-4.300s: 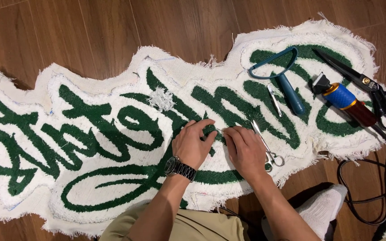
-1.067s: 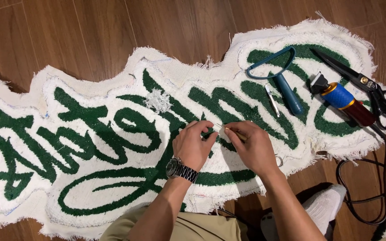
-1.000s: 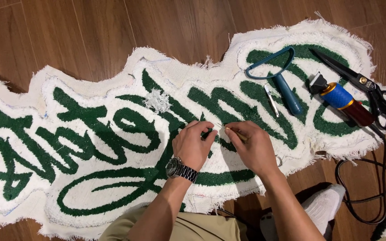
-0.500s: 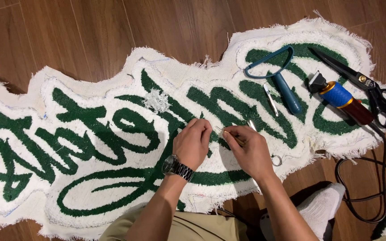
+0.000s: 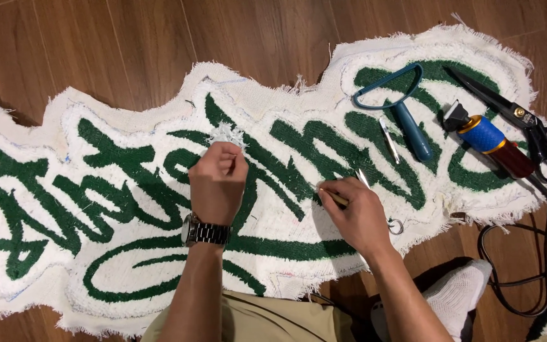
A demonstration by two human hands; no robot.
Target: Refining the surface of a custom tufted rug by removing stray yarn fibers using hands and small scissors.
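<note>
Reaching up over the tufted rug (image 5: 159, 209), the left hand (image 5: 218, 183) has its fingers curled in against a small clump of loose white yarn trimmings (image 5: 226, 134) that lies on the pile just above its knuckles; the fingertips touch or pinch the clump, though how firmly cannot be told. A metal-band wristwatch (image 5: 205, 232) sits on that wrist. The right hand (image 5: 362, 212) rests on the rug to the right, closed around a slim tool (image 5: 335, 197) whose pale tip sticks out leftward from the fingers; a thin metal point shows just above the knuckles and a small metal ring (image 5: 396, 226) peeks out at the hand's right side, so the tool may be a pair of small scissors, but its kind is not clear. The rug is white with curling green lettering and a frayed backing edge, and it lies flat on a wooden floor (image 5: 128, 44). Further right on the rug lie a blue-handled loop tool (image 5: 406, 114), a small metal tool (image 5: 389, 139) beside it, an electric trimmer (image 5: 489, 142) with a blue and dark red body, and large black scissors (image 5: 527, 126). A black cord (image 5: 527, 253) loops over the floor at the lower right, near a white-socked foot (image 5: 463, 291).
</note>
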